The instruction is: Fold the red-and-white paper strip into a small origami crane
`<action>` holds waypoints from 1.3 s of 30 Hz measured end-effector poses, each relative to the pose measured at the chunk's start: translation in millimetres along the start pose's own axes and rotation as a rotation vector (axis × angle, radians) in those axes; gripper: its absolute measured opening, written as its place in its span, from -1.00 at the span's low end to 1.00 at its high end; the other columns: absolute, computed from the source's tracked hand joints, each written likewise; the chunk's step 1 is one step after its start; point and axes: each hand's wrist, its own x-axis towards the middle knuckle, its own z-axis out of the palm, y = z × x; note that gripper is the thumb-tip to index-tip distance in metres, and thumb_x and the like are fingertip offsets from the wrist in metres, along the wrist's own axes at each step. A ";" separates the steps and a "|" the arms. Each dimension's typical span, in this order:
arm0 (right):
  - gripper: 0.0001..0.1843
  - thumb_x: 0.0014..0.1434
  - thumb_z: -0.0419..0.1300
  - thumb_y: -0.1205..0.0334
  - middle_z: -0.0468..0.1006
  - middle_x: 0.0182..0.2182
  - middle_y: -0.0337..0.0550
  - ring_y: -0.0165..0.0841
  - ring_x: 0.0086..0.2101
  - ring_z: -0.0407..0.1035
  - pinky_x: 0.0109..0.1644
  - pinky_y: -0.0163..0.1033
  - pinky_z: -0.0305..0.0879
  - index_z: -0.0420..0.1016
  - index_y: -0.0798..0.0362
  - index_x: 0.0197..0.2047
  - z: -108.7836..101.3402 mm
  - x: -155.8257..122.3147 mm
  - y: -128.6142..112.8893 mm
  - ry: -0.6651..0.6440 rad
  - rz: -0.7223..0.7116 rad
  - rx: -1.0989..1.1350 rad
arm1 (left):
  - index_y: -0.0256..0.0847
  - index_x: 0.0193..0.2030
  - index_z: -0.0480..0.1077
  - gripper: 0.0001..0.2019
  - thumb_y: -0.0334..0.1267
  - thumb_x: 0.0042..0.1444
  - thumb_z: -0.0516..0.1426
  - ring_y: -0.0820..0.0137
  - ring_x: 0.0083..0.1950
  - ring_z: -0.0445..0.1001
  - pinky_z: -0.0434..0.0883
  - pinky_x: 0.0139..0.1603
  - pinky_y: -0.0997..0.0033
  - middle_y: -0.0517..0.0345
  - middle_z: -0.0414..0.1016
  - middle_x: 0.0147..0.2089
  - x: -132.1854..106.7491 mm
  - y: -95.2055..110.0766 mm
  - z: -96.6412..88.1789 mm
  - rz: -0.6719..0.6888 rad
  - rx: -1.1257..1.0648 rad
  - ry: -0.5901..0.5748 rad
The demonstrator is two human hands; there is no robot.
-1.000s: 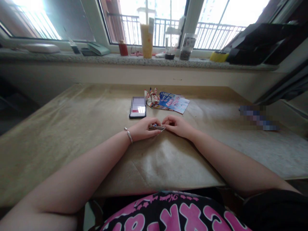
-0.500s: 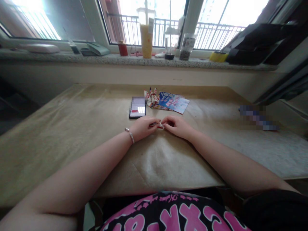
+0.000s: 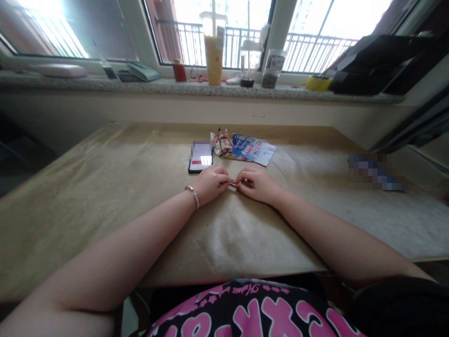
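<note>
A small white-and-red piece of what looks like folded paper (image 3: 232, 187) is pinched at the middle of the table, mostly covered by fingers. My left hand (image 3: 213, 181) closes on its left side with thumb and fingertips; a silver bangle circles that wrist. From the right, my right hand (image 3: 257, 183) grips the other side between curled fingers and thumb. Both sets of fingertips nearly meet. Just beyond my left hand lies a phone (image 3: 201, 161) with a lit screen. Behind the fingers rest a folded red-and-white paper shape (image 3: 221, 142) and several blue printed sheets (image 3: 257, 150).
A tan cloth covers the table (image 3: 147, 154). At its right side is a blurred-out flat item (image 3: 377, 172). The stone windowsill (image 3: 140, 88) carries a tall yellow-filled cup (image 3: 213, 58), a red jar (image 3: 179, 71), a clear container (image 3: 272, 69) and a black bag (image 3: 375, 65).
My left hand has shifted slightly, its fingers now higher over the paper piece. The piece has turned or folded, showing a white edge below. My right hand has barely moved.
</note>
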 end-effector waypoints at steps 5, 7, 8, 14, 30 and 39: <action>-0.86 0.09 0.14 0.20 0.49 -0.31 -0.13 -0.34 -0.24 0.32 -0.14 -0.26 0.22 0.48 0.04 -0.33 -1.2 0.2 -0.7 -0.041 -0.056 -0.096 | -0.18 -0.26 0.54 -0.78 -0.37 0.06 0.06 0.36 -0.24 0.39 0.34 -0.15 0.33 0.08 0.50 -0.28 -1.2 1.1 -2.7 -0.006 0.022 -0.050; -0.86 0.11 0.12 0.21 0.50 -0.31 -0.12 -0.33 -0.24 0.31 -0.15 -0.25 0.21 0.49 0.04 -0.35 -2.3 0.5 -2.5 -0.056 -0.081 -0.150 | -0.17 -0.22 0.53 -0.75 -0.40 0.04 0.05 0.35 -0.23 0.39 0.34 -0.14 0.33 0.07 0.50 -0.26 -1.8 0.5 -4.9 0.018 0.018 -0.079; -0.85 0.13 0.10 0.21 0.50 -0.32 -0.12 -0.33 -0.24 0.30 -0.15 -0.24 0.20 0.49 0.04 -0.36 -3.0 0.7 -3.7 -0.063 -0.100 -0.181 | -0.16 -0.20 0.53 -0.74 -0.40 0.04 0.05 0.36 -0.23 0.39 0.34 -0.14 0.34 0.07 0.49 -0.25 -2.1 -0.1 -6.2 0.038 0.019 -0.092; -0.77 0.19 0.03 0.20 0.52 -0.28 -0.07 -0.28 -0.24 0.28 -0.17 -0.18 0.15 0.50 0.04 -0.29 -5.8 0.9 -9.6 -0.128 -0.230 -0.358 | -0.14 -0.19 0.52 -0.74 -0.36 0.12 0.02 0.40 -0.23 0.38 0.33 -0.15 0.39 0.06 0.47 -0.21 -2.0 -4.0 -12.4 0.164 0.048 -0.154; -0.77 0.16 0.07 0.11 0.51 -0.27 -0.08 -0.27 -0.24 0.30 -0.21 -0.20 0.14 0.45 0.05 -0.23 -7.2 1.2 -14.2 -0.134 -0.202 -0.448 | -0.19 -0.16 0.48 -0.77 -0.26 0.15 0.04 0.39 -0.20 0.37 0.31 -0.12 0.38 0.04 0.46 -0.19 -3.8 -5.8 -10.8 0.129 0.007 -0.139; -0.81 0.12 0.05 0.20 0.52 -0.36 -0.14 -0.34 -0.31 0.34 -0.27 -0.28 0.14 0.47 0.05 -0.35 -8.2 -0.2 -13.4 -0.073 -0.018 -0.408 | -0.20 -0.11 0.46 -0.74 -0.17 0.11 0.10 0.36 -0.17 0.38 0.32 -0.12 0.36 0.04 0.46 -0.18 -3.7 -4.3 -10.2 0.084 -0.028 -0.156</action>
